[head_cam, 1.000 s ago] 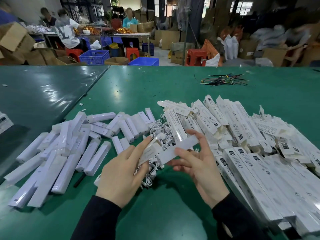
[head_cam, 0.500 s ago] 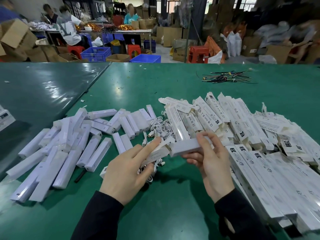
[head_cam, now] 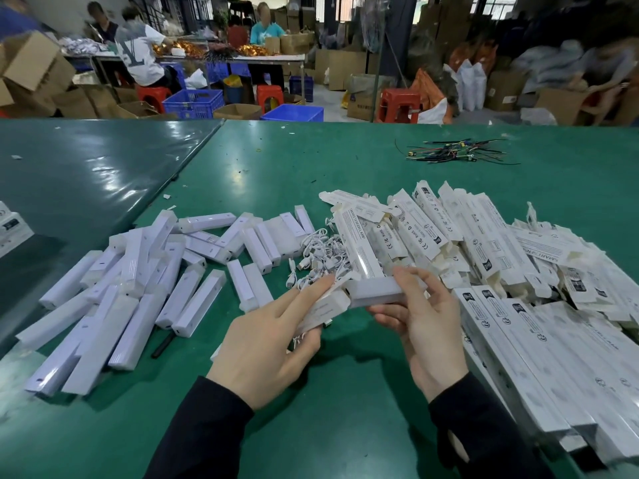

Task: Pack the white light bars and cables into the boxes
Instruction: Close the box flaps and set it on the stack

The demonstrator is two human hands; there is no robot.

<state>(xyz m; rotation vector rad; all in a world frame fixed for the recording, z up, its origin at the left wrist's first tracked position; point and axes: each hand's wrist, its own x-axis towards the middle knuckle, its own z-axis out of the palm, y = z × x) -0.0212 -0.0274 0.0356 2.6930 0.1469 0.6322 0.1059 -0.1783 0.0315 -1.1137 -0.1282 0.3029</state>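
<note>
Left hand (head_cam: 266, 344) low at centre of the green table (head_cam: 345, 157), grip pinching a small white box (head_cam: 320, 311) between thumb below and straight fingers on top, open end toward the right. Right hand (head_cam: 423, 326) just beside it, grip curled round a white light bar (head_cam: 375, 292), held level, left end touching the box mouth. Behind both hands, a tangle of white cables (head_cam: 318, 257) lying on the table. To the left, a loose heap of bare light bars (head_cam: 138, 288), crossed over one another. To the right, a large pile of printed boxes (head_cam: 518, 271), some flat, some stacked in rows along the near right edge. Farther back on the table, a small bundle of dark wires (head_cam: 453, 155), well apart from everything else. Beyond the table edge, blue crates (head_cam: 193, 103).
</note>
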